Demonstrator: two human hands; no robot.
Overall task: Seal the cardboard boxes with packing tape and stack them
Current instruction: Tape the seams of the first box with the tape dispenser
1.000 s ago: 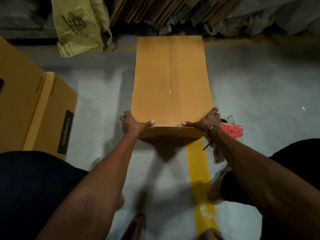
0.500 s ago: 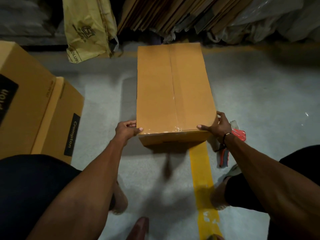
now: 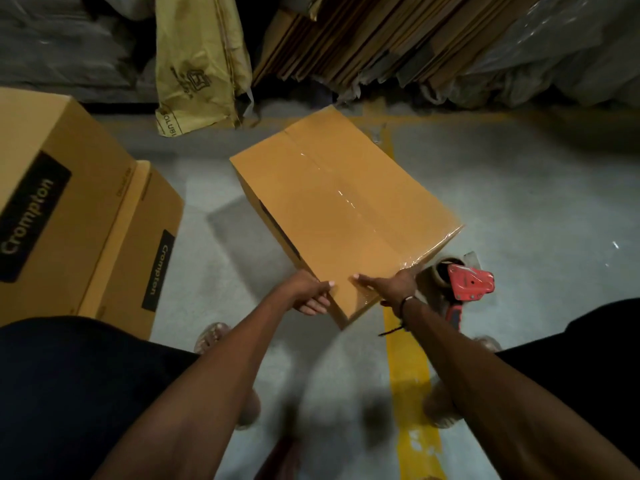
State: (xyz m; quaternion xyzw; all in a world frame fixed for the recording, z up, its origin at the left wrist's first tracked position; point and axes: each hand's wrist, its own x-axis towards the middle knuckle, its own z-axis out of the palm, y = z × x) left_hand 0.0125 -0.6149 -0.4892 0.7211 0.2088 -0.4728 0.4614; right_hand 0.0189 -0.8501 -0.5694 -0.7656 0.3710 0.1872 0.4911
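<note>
Brown corrugated cartons printed with black "Crompton" labels (image 3: pixel 69 216) stand stacked at the far left on the grey concrete floor (image 3: pixel 519 209). Behind them, a crumpled yellowish plastic sack (image 3: pixel 197 64) leans against the back, with flattened cardboard sheets (image 3: pixel 363 39) stacked on edge to its right. At centre sits the plain tan cardboard box (image 3: pixel 339 216), turned at an angle to the person, its top seam covered by a strip of clear packing tape (image 3: pixel 346 199) that wraps over the near right edge. The left hand (image 3: pixel 308 292) grips the box's near corner from the left side, thumb on top and fingers curled underneath. The right hand (image 3: pixel 391 284) lies on the same corner, fingers stretched fairly flat across the top; a dark cord circles its wrist. Just beside the box's right edge, a red tape dispenser (image 3: pixel 464 282) rests on the floor next to a yellow painted floor line (image 3: pixel 408 375).
</note>
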